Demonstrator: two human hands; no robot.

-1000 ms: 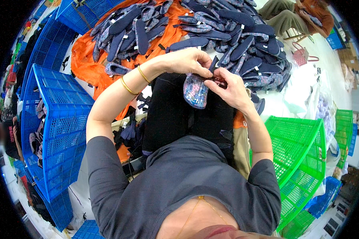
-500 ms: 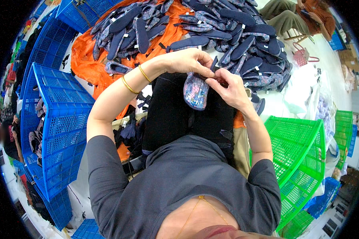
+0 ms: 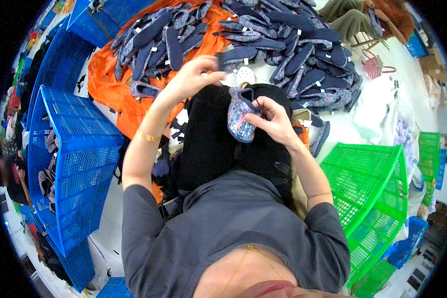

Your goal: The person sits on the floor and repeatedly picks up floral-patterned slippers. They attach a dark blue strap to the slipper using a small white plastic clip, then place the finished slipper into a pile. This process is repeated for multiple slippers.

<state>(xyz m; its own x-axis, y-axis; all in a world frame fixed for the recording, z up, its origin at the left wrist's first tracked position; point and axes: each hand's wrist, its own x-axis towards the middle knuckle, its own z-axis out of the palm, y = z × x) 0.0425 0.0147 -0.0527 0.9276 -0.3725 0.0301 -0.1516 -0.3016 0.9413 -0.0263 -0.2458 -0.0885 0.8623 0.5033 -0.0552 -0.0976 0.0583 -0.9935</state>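
Note:
Over my lap, my right hand [image 3: 274, 121] grips a slipper [image 3: 242, 116] by its opening, thumb on the side. The slipper has a blue and pink floral upper and a dark lining, and its toe points toward me. My left hand [image 3: 199, 74] is up and to the left, apart from the slipper. A small dark strip [image 3: 220, 61], smeared by motion, shows at its fingertips. Beyond my knees lies a large heap of similar slippers [image 3: 288, 47] with navy soles and small white tags.
An orange sheet [image 3: 102, 74] spreads under the heap's left part. Blue plastic crates [image 3: 87, 164] stand at my left, some holding slippers; green crates [image 3: 367, 184] stand at my right. Dark scraps [image 3: 180, 128] lie by my left thigh. Another person [image 3: 352, 20] sits at the far right.
My left hand has come away from the slipper, moving left with the dark strip. The right hand has shifted slightly down and left, still holding the slipper, whose opening now shows.

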